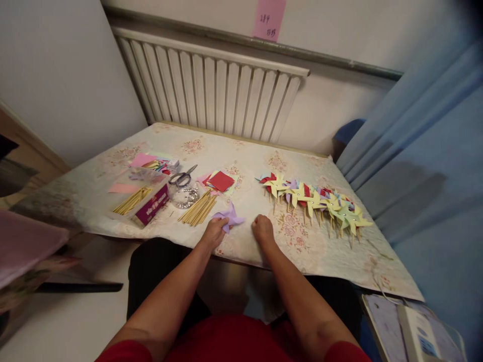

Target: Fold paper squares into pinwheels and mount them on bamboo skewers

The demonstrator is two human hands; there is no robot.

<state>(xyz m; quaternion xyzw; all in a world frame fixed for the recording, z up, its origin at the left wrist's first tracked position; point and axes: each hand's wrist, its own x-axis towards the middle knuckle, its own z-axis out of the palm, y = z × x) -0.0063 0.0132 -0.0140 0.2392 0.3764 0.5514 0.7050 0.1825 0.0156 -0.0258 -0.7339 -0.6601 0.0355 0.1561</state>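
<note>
My left hand (214, 232) pinches a purple paper pinwheel (233, 218) just above the table's front edge. To its right, my right hand (263, 230) is closed in a fist at the tablecloth, apart from the pinwheel; whatever its fingers hold, if anything, is hidden. Left of the pinwheel lie thin wooden sticks (198, 208) in a loose bundle. Behind them is a stack of coloured paper squares (221, 181), red on top. A clear round container of small shiny pieces (185, 197) stands beside the sticks, with dark-handled scissors (182, 178) at its back.
Many finished-looking pinwheels (315, 198) on sticks lie in a row at the right. A purple-sided box (151, 205) with more sticks sits at the left, near pink paper (142, 160). A radiator (211, 85) runs behind the flowered tablecloth (249, 156); a blue curtain (422, 151) hangs right.
</note>
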